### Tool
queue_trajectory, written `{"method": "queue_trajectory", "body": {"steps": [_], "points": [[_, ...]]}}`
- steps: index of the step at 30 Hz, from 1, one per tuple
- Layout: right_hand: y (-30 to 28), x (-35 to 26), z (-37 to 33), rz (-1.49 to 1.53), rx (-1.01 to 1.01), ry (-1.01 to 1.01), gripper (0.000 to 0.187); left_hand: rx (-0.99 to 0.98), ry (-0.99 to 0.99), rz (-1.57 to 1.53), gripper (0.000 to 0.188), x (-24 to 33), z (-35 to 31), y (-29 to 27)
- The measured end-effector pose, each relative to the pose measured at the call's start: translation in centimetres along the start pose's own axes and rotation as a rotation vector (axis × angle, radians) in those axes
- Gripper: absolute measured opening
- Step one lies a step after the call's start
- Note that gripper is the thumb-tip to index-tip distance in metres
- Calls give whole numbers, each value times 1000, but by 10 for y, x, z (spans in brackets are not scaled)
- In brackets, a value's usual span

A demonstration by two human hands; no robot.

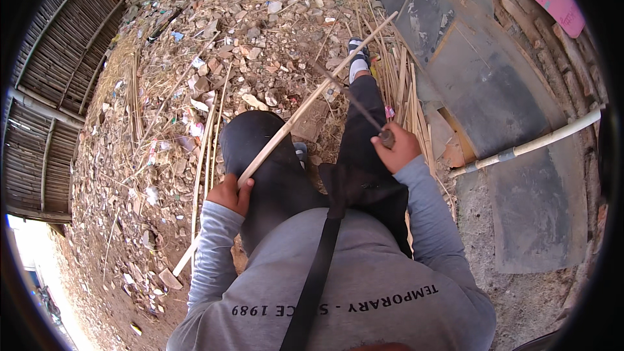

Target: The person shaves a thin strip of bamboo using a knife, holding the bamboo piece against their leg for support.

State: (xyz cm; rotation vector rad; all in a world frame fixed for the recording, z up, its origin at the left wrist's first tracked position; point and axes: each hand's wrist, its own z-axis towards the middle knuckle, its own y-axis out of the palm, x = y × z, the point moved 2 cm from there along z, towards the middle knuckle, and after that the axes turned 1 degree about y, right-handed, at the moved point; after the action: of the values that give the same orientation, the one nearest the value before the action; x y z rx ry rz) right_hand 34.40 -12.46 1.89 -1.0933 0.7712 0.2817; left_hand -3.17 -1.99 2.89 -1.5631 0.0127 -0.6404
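A long pale bamboo strip [294, 119] runs slantwise across my bent left leg, from the lower left up toward my outstretched right foot. My left hand [230, 194] is closed around it, near the left knee. In my right hand [400, 149] I grip the handle of a knife with a long, narrow, dark blade [359, 103]. The blade points up and left, and its far part crosses the strip. Whether it touches the strip I cannot tell.
Split bamboo strips [408, 94] lie beside my right leg, and more strips [207, 149] lie left of my knee. Rubble and litter cover the ground [260, 45]. Dark sheets [481, 84] and a pale pole [530, 145] lie at right. A bamboo wall [49, 45] stands at left.
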Motion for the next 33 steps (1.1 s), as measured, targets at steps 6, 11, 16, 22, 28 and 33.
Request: {"method": "queue_trajectory", "body": {"steps": [6,11,16,22,28,33], "points": [[30,-41,32,-246,-228,-227,31,8,59,-29,42,0,2,-5],[31,-10,76,-313,-300,-76,31,7,114,-88,44,-15,9,1],[40,-20,88,-353,-246,-89,33,-96,51,-139,45,-15,14,-4],[49,-46,87,-344,-486,-182,37,-180,77,-117,50,-21,16,-17],[70,39,94,-233,-191,49,53,-263,55,-92,53,-10,23,-22],[73,-30,66,-251,-437,-133,42,-250,54,-92,52,-17,18,-22]]}}
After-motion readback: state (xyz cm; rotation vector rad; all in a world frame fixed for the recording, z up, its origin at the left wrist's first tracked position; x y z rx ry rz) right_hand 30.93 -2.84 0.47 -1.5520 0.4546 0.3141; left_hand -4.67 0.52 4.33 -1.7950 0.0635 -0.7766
